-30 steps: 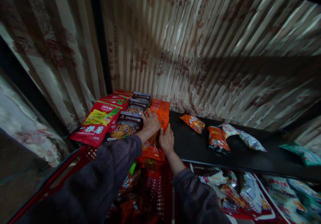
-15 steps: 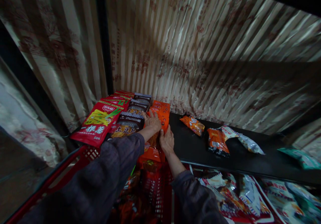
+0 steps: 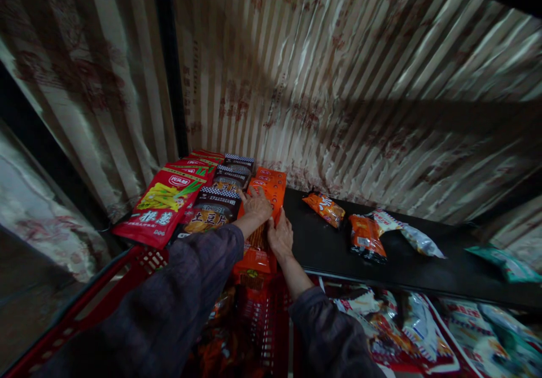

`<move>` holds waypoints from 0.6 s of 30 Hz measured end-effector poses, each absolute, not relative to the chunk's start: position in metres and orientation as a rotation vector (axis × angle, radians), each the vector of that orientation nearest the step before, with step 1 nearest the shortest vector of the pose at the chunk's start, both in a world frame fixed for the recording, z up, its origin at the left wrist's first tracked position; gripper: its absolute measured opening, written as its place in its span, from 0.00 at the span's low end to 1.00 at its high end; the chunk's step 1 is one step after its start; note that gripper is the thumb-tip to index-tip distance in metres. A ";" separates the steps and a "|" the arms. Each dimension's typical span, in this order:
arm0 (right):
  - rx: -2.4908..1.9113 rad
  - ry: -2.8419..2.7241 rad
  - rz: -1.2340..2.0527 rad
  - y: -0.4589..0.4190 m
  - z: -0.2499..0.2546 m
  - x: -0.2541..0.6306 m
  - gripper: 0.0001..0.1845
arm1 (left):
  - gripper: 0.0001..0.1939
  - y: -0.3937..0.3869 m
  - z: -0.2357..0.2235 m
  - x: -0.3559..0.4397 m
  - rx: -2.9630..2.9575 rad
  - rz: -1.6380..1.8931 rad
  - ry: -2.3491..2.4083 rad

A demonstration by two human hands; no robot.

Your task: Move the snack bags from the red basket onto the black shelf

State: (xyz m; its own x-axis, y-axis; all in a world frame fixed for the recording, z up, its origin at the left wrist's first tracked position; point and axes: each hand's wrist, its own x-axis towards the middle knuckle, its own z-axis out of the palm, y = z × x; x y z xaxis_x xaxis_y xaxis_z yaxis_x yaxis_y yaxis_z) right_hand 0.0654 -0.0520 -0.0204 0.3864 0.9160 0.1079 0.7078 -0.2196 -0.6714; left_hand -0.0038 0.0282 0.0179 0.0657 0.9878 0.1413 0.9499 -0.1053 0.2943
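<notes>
My left hand (image 3: 256, 206) lies on a row of overlapping orange snack packets (image 3: 271, 183), fingers spread and stretched forward. Against the packets' right edge rests my right hand (image 3: 281, 237), its fingers extended and not wrapped round anything I can see. Part of the packets is hidden beneath the left hand and forearm. Left of them, black potato-chip bags (image 3: 212, 214) overlap in a row, and beyond those lie red snack bags (image 3: 163, 203) with yellow sticks pictured on the front.
The bags lie on a black shelf (image 3: 313, 248) before a striped curtain (image 3: 262, 73). Orange snack bags (image 3: 367, 238), a white bag (image 3: 421, 241) and a green bag (image 3: 506, 264) lie to the right. Red baskets (image 3: 271, 310) holding more bags stand below the shelf's front edge.
The view has shifted slightly. Both hands stay at the orange packets, with only a slight shift of the right hand along their edge.
</notes>
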 end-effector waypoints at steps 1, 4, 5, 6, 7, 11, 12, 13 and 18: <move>-2.001 -1.384 0.411 -0.052 -0.021 0.065 0.36 | 0.34 0.028 0.018 -0.004 2.202 0.458 2.013; -1.995 -1.370 0.385 -0.052 -0.022 0.065 0.36 | 0.33 0.025 0.017 -0.004 2.234 0.477 1.999; -1.992 -1.367 0.374 -0.052 -0.023 0.065 0.36 | 0.32 0.024 0.016 -0.004 2.246 0.486 1.996; -1.992 -1.362 0.367 -0.052 -0.023 0.065 0.36 | 0.32 0.023 0.016 -0.004 2.254 0.486 1.992; -1.992 -1.360 0.365 -0.052 -0.023 0.065 0.36 | 0.32 0.022 0.016 -0.005 2.261 0.484 1.991; -1.997 -1.357 0.383 -0.052 -0.022 0.065 0.36 | 0.31 0.021 0.016 -0.008 2.300 0.463 1.994; -1.994 -1.361 0.384 -0.052 -0.022 0.065 0.36 | 0.31 0.021 0.016 -0.008 2.306 0.451 1.995; -1.992 -1.363 0.380 -0.052 -0.022 0.065 0.36 | 0.31 0.021 0.016 -0.009 2.310 0.439 1.994; -2.013 -1.357 0.354 -0.051 -0.023 0.065 0.34 | 0.32 0.020 0.016 -0.007 2.316 0.404 1.969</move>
